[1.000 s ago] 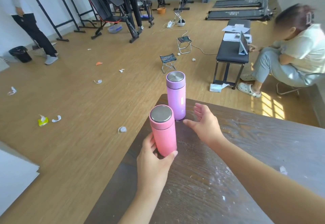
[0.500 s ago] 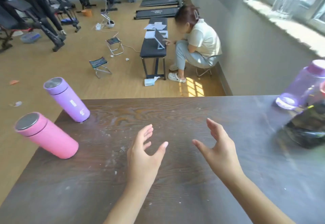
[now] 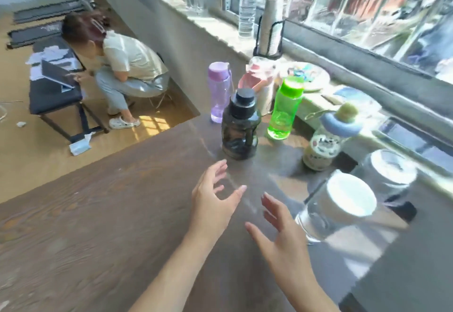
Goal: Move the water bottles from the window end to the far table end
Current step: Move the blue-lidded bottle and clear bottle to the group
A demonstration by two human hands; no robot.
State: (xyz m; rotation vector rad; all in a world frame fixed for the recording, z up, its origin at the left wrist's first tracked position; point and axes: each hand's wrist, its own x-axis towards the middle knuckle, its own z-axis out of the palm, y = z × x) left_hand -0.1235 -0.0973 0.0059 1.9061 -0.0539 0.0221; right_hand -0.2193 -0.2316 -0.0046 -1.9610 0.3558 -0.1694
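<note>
Several bottles stand at the window end of the dark wooden table (image 3: pixel 98 213). A dark smoky bottle with a black cap (image 3: pixel 240 128) is nearest my hands. Behind it are a purple bottle (image 3: pixel 219 91), a pink bottle (image 3: pixel 257 79) and a bright green bottle (image 3: pixel 284 108). To the right stand a small bottle with a blue ring lid (image 3: pixel 323 140) and two clear white-lidded jars (image 3: pixel 335 208), (image 3: pixel 389 174). My left hand (image 3: pixel 213 199) and my right hand (image 3: pixel 282 235) hover over the table, fingers spread, holding nothing, a short way in front of the dark bottle.
A windowsill (image 3: pixel 220 30) along the right holds two clear plastic bottles (image 3: pixel 246 10) and a cup stack in a black holder (image 3: pixel 269 27). A person (image 3: pixel 122 66) crouches on the floor beside a black bench (image 3: pixel 54 91) beyond the table's edge.
My view has swung right, from the far end with the pink and purple flasks to the window end. My left hand let go of the pink flask; both hands now reach toward the window bottles.
</note>
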